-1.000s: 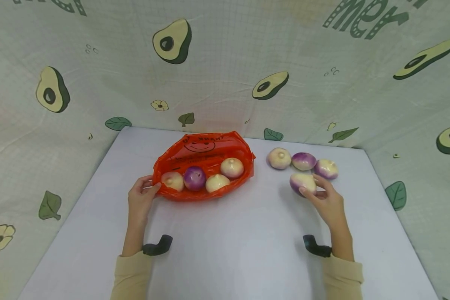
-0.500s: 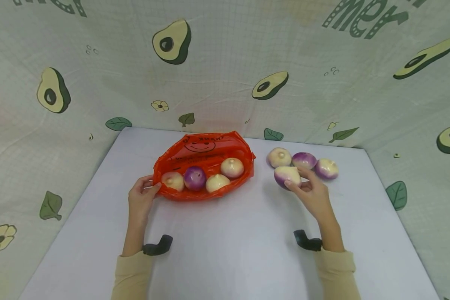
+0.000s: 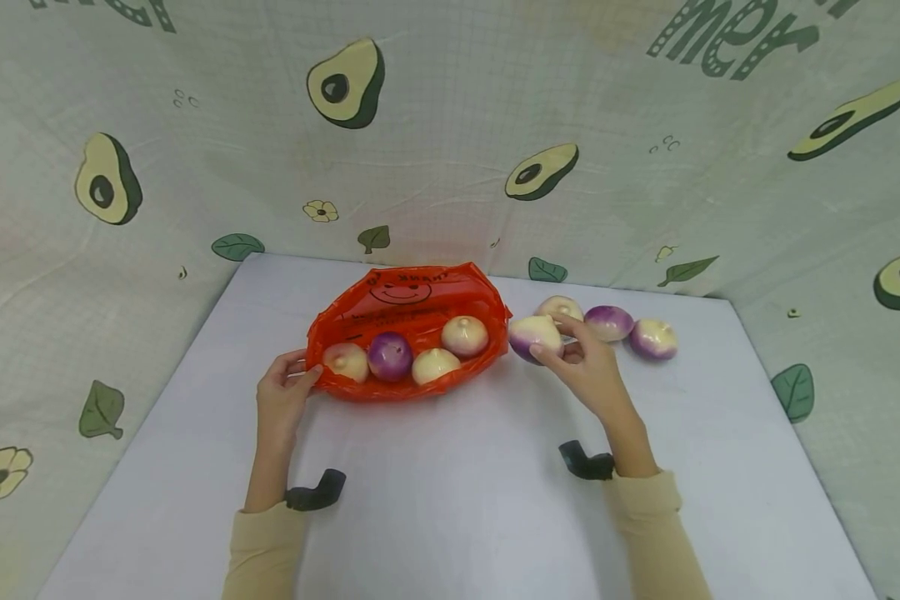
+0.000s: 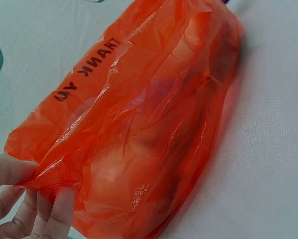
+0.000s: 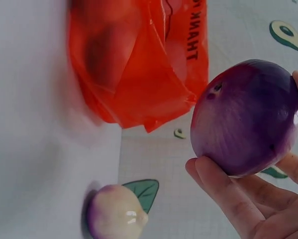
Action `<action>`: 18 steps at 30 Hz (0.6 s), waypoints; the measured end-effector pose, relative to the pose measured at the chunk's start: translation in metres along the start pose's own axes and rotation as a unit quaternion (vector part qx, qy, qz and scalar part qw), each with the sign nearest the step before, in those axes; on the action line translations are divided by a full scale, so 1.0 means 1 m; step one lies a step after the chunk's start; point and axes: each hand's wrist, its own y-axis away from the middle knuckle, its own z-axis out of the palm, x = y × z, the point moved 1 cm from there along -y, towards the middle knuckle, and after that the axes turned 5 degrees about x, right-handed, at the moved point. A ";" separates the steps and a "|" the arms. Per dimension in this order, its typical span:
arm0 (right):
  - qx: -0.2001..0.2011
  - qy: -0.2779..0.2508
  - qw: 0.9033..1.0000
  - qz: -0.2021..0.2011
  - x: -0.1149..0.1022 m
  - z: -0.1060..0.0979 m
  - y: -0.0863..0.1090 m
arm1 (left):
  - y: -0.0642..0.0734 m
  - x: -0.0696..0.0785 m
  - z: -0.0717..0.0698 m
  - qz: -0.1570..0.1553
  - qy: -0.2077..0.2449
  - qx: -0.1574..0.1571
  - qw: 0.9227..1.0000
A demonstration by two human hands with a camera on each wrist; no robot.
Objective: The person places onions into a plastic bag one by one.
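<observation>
My left hand (image 3: 283, 398) pinches the left edge of a red plastic bag (image 3: 450, 293); in the left wrist view its thumb and fingers grip the crumpled film (image 4: 94, 124). The bag lies with its mouth toward me, and several white-and-purple turnips show inside, among them a mostly purple turnip (image 3: 389, 356). My right hand (image 3: 591, 375) holds another turnip (image 3: 534, 337) between thumb and fingertips, just off the bag's right edge. From the right wrist, the purple end of this held turnip (image 5: 246, 119) faces the camera.
Three loose turnips sit at the back right: a pale turnip (image 3: 561, 306) partly hidden by the held one, a purple turnip (image 3: 608, 323) and a two-toned turnip (image 3: 653, 339). Behind the white table (image 3: 450, 500) hangs an avocado-print cloth (image 3: 435, 125).
My right hand has carried the turnip leftward and slightly away from me, from in front of the loose turnips to beside the bag. The left hand and bag stay put.
</observation>
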 end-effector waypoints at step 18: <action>-0.077 0.018 0.996 -0.051 -0.050 0.055 -0.029 | -0.001 -0.005 -0.001 0.011 0.007 0.011 1.000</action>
